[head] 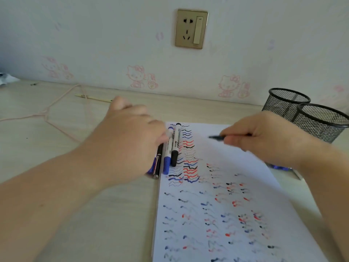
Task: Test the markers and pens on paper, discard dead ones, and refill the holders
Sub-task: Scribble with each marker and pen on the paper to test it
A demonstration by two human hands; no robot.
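A white paper sheet (222,220) covered in red, blue and black squiggles lies on the desk. Along its left edge lies a row of markers: a black-capped marker (175,144), a blue-capped marker (167,157) and thinner pens partly under my left hand (130,137). That hand rests palm down, its fingertips touching the row; whether it grips one is hidden. My right hand (264,137) hovers over the sheet's upper right, closed on a dark pen (219,137) whose tip points left. Two black mesh holders (321,120) stand at the right.
A pink cord (56,108) loops across the left of the wooden desk (113,214), with a thin stick (94,98) near the wall. A wall socket (191,28) sits above. Something blue (279,167) shows under my right wrist.
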